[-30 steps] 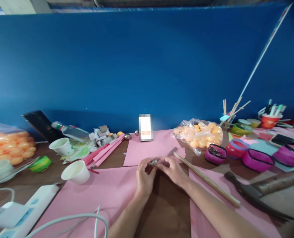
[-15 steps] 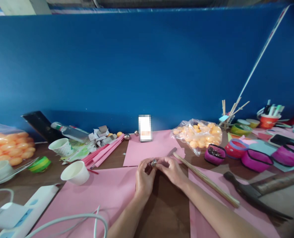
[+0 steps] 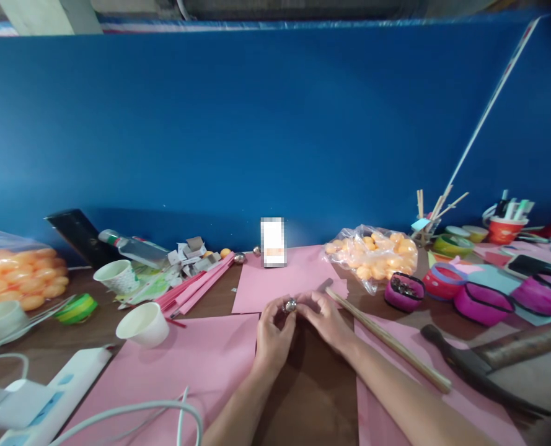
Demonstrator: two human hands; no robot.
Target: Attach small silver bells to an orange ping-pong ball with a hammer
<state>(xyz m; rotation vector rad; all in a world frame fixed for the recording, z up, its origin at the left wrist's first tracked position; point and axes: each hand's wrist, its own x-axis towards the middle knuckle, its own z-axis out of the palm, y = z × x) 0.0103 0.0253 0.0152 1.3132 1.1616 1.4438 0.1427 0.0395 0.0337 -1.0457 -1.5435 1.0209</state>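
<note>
Between the fingertips of both hands is a small shiny metal ball (image 3: 290, 305), above the brown table. My left hand (image 3: 274, 334) curls its fingers and thumb around the ball's left side. From the right, my right hand (image 3: 324, 317) pinches at the same ball, its fingertips close against those of the left. Part of the ball is hidden by the fingers, so its exact form cannot be made out. Beyond the hands lies a pink sheet (image 3: 282, 282), and a wooden stick (image 3: 391, 341) with a flat grey end rests just right of my right hand.
At right lie a hammer (image 3: 482, 371) and a purple container (image 3: 404, 291) with small dark metal pieces. Bagged orange balls (image 3: 372, 253) sit behind. On the left stand a paper cup (image 3: 142, 325), a power strip (image 3: 54, 396) and a white cable (image 3: 154, 406). A blue panel (image 3: 256, 124) closes off the back.
The metal ball shows more clearly between the fingers now, which have shifted slightly around it. The whole view has moved a few pixels; both hands stay in nearly the same place.
</note>
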